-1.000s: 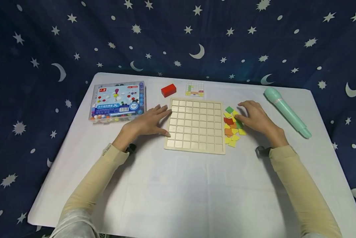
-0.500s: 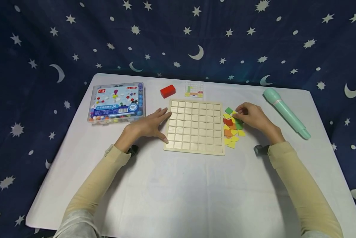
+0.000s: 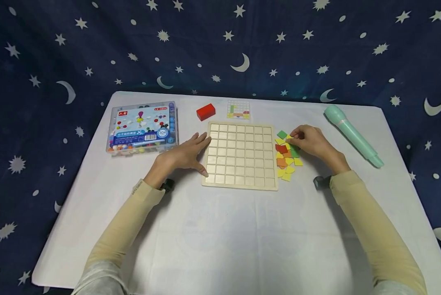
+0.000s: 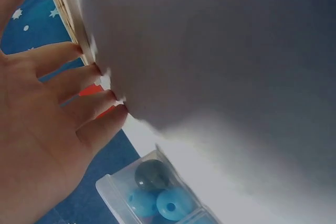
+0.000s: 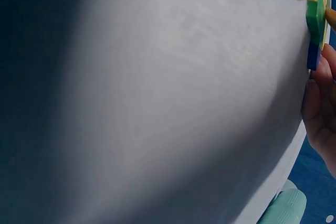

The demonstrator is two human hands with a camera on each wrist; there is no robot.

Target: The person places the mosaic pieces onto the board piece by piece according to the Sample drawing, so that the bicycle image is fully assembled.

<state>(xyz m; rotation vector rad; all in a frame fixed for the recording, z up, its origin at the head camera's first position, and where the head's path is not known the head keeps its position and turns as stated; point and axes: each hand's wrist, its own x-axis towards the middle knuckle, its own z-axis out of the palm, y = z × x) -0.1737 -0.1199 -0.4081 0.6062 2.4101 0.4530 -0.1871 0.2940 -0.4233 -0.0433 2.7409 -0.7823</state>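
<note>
A square wooden grid board (image 3: 241, 155) lies on the white table. My left hand (image 3: 181, 156) rests along its left edge, fingers spread, thumb near the front corner; the left wrist view shows the fingertips (image 4: 107, 95) against the edge. Right of the board lies a loose pile of flat tiles, among them red (image 3: 281, 148), orange (image 3: 281, 162) and green (image 3: 282, 134) ones. My right hand (image 3: 314, 142) is at the far side of this pile, thumb and forefinger pinching a yellow tile (image 3: 288, 137) that they partly hide. A blue tile (image 5: 314, 56) stands out by its fingers in the right wrist view.
Behind the board lie a red block (image 3: 205, 112) and a small card with a coloured grid pattern (image 3: 238, 110). A clear plastic box of beads (image 3: 142, 128) sits at the back left. At the right lies a mint-green toy microphone (image 3: 354, 136).
The right thumb and forefinger have come together at the far side of the tile pile. The left hand has slid slightly nearer along the board's edge.
</note>
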